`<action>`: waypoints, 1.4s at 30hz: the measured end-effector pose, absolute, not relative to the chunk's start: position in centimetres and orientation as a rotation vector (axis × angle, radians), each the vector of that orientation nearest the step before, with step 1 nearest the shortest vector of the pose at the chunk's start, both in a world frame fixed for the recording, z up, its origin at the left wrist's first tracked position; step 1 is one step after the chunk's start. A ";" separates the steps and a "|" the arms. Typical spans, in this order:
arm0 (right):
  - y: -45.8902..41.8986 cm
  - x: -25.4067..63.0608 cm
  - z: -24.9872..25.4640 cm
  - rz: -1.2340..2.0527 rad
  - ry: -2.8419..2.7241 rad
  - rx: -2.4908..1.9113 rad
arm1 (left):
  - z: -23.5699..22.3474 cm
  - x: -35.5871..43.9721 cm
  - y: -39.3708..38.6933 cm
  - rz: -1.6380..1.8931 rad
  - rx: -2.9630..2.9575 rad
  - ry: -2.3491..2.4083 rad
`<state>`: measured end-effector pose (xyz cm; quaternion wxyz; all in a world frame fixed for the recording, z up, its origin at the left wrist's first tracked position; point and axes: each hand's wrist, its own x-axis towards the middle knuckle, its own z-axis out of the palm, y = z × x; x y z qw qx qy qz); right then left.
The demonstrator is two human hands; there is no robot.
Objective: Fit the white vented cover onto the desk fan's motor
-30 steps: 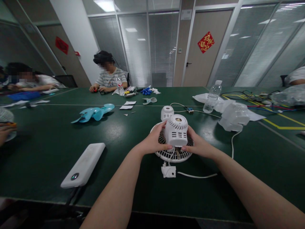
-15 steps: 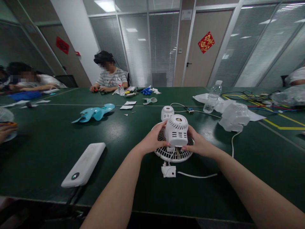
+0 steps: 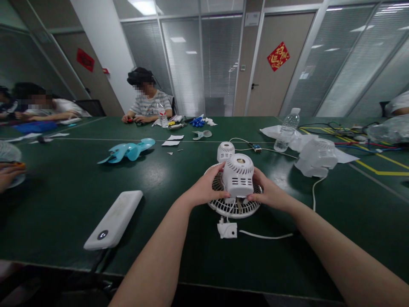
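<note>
Between my two hands is a white vented fan motor housing [image 3: 239, 175], above a round white fan grille [image 3: 234, 209]. My left hand [image 3: 211, 186] grips its left side, the thumb near the lower front edge. On the opposite side my right hand [image 3: 266, 192] holds it the same way. A gap with wires shows under the housing's front edge. Thin wires run down to a small white switch box [image 3: 227, 230] in front of the grille. A loose white cord [image 3: 265, 236] lies to its right. Just behind stands a smaller white vented housing [image 3: 225, 151].
A white power bank [image 3: 115, 221] lies at left, light-blue fan blades [image 3: 129, 151] behind it. At right are a plastic bottle [image 3: 286, 130] and another white housing [image 3: 316, 157] with a cord. A co-worker [image 3: 147, 100] sits across the green table [image 3: 179, 256].
The whole view has shifted very slightly. Both hands stay on the motor housing, with no clear movement of it.
</note>
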<state>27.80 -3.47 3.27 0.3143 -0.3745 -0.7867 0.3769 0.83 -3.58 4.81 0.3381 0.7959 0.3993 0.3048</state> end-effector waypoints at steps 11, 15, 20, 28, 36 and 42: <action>-3.6 27.8 3.6 1.092 -2.097 -0.898 | 5.2 1.5 -4.2 0.767 2.030 1.029; -3.5 28.2 3.8 1.196 -2.065 -0.892 | 5.3 1.4 -4.3 0.724 2.015 1.057; -3.5 28.1 3.3 1.214 -1.995 -0.939 | 5.2 1.4 -4.3 0.741 2.038 1.022; -3.3 27.5 2.8 1.111 -1.991 -0.932 | 5.0 1.3 -4.1 0.733 2.011 1.035; -3.1 27.7 2.7 1.093 -2.050 -0.892 | 4.8 1.2 -4.0 0.709 2.040 1.077; -3.3 27.7 3.4 1.154 -2.015 -0.893 | 4.6 1.5 -3.9 0.744 2.062 1.107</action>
